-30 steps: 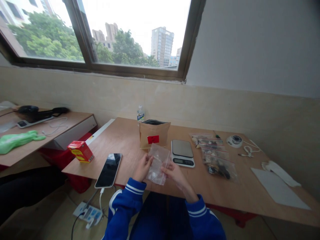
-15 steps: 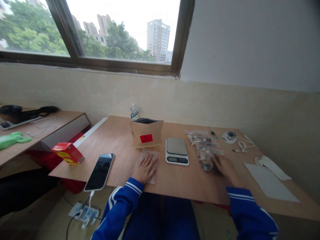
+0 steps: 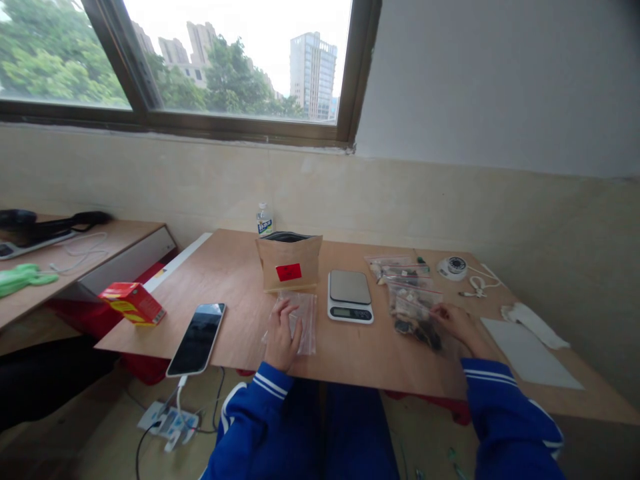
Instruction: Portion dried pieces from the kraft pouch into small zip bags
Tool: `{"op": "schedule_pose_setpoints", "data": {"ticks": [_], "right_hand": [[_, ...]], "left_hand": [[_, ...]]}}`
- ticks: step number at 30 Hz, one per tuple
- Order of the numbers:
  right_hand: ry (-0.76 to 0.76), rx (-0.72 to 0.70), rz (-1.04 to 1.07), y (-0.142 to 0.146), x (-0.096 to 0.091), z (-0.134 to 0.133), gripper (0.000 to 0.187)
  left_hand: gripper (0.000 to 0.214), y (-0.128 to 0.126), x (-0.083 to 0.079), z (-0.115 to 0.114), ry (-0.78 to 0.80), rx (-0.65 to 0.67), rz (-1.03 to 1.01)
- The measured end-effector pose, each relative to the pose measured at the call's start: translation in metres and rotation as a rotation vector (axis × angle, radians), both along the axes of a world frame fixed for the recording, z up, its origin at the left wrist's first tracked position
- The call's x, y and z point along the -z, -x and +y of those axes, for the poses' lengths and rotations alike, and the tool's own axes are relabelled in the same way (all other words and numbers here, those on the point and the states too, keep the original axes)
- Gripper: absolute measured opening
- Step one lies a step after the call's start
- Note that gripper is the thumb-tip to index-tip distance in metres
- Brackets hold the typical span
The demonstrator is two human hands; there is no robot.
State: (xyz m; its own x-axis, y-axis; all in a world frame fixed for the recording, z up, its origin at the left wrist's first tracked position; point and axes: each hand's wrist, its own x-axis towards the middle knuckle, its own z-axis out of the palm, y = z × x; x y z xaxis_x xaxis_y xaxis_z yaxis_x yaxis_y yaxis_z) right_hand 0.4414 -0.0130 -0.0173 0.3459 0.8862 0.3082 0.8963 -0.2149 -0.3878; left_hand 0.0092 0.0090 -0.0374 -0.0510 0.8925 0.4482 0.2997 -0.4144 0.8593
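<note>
My left hand (image 3: 281,337) rests on a flat clear zip bag (image 3: 306,327), its fingers loosely bent and apart. At the right, my right hand (image 3: 453,321) pinches the upper corner of a clear zip bag of dark pieces (image 3: 420,332). More filled zip bags (image 3: 397,268) lie just behind it, overlapping one another. Between my hands sits a white digital kitchen scale (image 3: 350,297) with a bare metal plate. A brown paper pouch (image 3: 289,263) with a red label stands upright behind my left hand, its top gaping.
A phone (image 3: 197,340) on a white cable and a red box (image 3: 133,303) are at the left. A plastic bottle (image 3: 264,220) stands at the back. To the right are a white dome camera (image 3: 453,268), a grey sheet (image 3: 530,353) and a white glove (image 3: 535,325).
My left hand has shifted slightly left on the flat bag and its fingers have bent. My right hand has raised the edge of the nearest filled bag, showing its dark contents more.
</note>
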Motion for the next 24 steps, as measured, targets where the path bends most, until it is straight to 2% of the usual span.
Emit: {"op": "schedule_pose_setpoints", "data": {"ticks": [3,5,9,11,13,16,20,24], "right_hand": [[0.075,-0.105,0.201,0.017,-0.026,-0.015,0.028],[0.020,-0.147,0.354,0.047,-0.046,-0.027,0.031],[-0.074,-0.200,0.632,0.142,-0.074,-0.048,0.036],[-0.093,-0.220,0.770,0.191,-0.077,-0.055,0.038],[-0.062,-0.289,0.875,0.231,-0.075,-0.060,0.037],[0.020,-0.390,0.969,0.267,-0.069,-0.064,0.034],[0.053,-0.432,0.978,0.284,-0.061,-0.063,0.027],[0.021,-0.412,0.824,0.286,-0.054,-0.059,0.019]], "left_hand": [[0.021,-0.009,-0.017,-0.025,0.108,0.128,0.012],[0.021,-0.024,-0.026,-0.043,0.212,0.291,-0.061],[0.032,-0.064,-0.039,-0.072,0.483,0.639,-0.374],[0.038,-0.075,-0.043,-0.078,0.584,0.689,-0.516],[0.040,-0.075,-0.044,-0.079,0.620,0.631,-0.609],[0.037,-0.061,-0.043,-0.074,0.588,0.467,-0.601],[0.032,-0.043,-0.042,-0.066,0.451,0.269,-0.398],[0.030,-0.039,-0.039,-0.063,0.331,0.218,-0.236]]}}
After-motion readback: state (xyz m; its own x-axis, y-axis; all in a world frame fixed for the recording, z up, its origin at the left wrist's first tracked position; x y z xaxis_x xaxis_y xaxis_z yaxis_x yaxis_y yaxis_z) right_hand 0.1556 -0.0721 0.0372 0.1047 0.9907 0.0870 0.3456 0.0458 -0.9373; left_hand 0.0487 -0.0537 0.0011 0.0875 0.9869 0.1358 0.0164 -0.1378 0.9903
